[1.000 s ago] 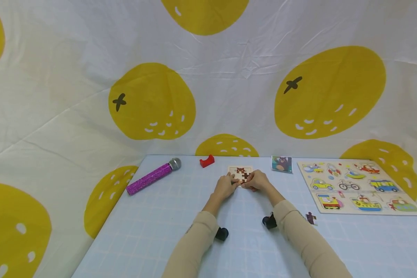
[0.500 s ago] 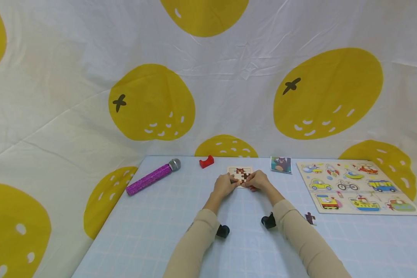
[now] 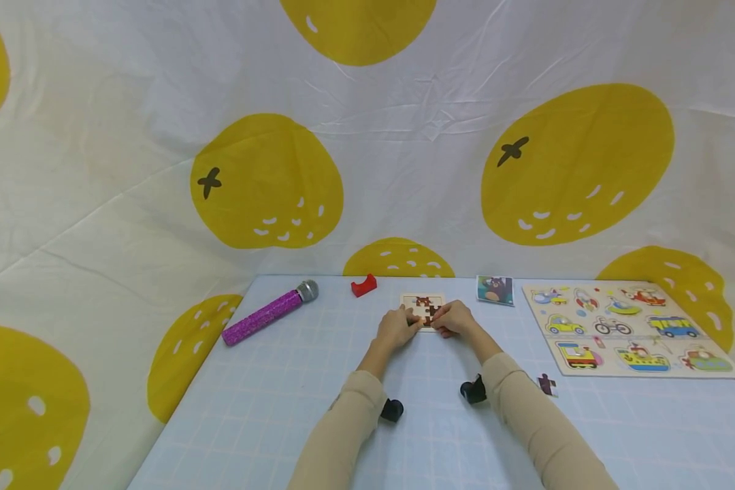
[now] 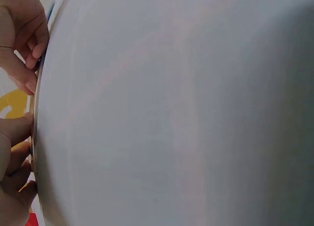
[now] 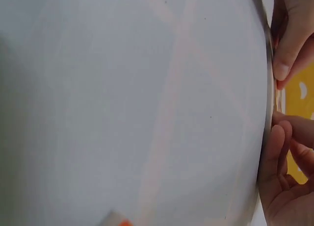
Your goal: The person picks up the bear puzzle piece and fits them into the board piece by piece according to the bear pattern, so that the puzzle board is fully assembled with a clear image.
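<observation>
A small square jigsaw board (image 3: 407, 297) with a pale rim lies toward the back of the table, several brown pieces (image 3: 424, 301) set in it. My left hand (image 3: 395, 327) holds the board at its left and near side, fingers bent along the edge. At the near right corner, my right hand (image 3: 456, 318) pinches a brown puzzle piece (image 3: 428, 321) low over the board, thumb against index finger. The fingers hide part of this piece. Both wrist views catch the hands side by side, the left hand (image 4: 14, 162) and the right hand (image 5: 289, 172) close at the board's edge.
A loose puzzle piece (image 3: 547, 385) lies beside the right sleeve. Behind the right hand is a bear picture card (image 3: 495, 290); farther right lies a vehicle peg puzzle (image 3: 615, 344). A red holder (image 3: 364, 285) and a purple glitter microphone (image 3: 265, 316) lie at left.
The right fingertips shift very slightly over the near right corner of the board, and more of the brown piece shows there. The left hand stays in place.
</observation>
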Motion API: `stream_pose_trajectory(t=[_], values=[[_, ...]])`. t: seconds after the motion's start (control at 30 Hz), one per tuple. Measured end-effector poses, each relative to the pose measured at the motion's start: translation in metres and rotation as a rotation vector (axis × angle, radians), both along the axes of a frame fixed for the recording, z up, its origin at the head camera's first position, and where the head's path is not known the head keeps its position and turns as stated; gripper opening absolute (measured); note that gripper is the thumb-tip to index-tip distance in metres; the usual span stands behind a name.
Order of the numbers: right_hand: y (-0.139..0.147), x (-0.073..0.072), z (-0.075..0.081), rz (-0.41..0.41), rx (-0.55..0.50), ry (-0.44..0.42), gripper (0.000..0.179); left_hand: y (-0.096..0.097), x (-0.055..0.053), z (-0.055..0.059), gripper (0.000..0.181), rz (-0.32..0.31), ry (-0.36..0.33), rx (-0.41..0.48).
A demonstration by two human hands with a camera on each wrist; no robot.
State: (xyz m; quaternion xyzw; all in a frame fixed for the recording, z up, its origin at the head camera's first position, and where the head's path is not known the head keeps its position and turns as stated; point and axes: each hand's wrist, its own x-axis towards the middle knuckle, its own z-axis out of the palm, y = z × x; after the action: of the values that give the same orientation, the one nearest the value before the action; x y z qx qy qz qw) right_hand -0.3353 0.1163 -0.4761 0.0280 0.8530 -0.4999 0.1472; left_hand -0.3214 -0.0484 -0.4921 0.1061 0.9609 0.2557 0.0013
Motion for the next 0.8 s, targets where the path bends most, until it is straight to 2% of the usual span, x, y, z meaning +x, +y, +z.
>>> stream_pose_trajectory(t=[0.1,0.3,0.4,0.6,0.67,0.8], values=[[0.002,0.0,0.0,0.059,0.003,0.008,0.009,-0.001,0.0,-0.001,0.027,-0.006,-0.003,0.013],[0.027,0.005,0.007,0.322,-0.09,0.029,0.038,-0.001,0.001,-0.004,0.028,-0.02,-0.005,0.054],[0.046,0.01,0.012,0.388,-0.108,0.06,0.048,-0.001,0.0,-0.006,0.027,-0.018,-0.007,0.061],[0.083,0.032,0.03,0.413,0.067,0.12,0.053,-0.001,0.001,-0.006,0.029,-0.002,-0.018,0.054],[0.093,0.04,0.035,0.438,0.138,0.12,0.052,-0.001,0.002,-0.006,0.031,0.002,-0.026,0.05],[0.107,0.055,0.038,0.481,0.216,0.082,0.05,-0.001,0.002,-0.006,0.031,0.002,-0.029,0.047]])
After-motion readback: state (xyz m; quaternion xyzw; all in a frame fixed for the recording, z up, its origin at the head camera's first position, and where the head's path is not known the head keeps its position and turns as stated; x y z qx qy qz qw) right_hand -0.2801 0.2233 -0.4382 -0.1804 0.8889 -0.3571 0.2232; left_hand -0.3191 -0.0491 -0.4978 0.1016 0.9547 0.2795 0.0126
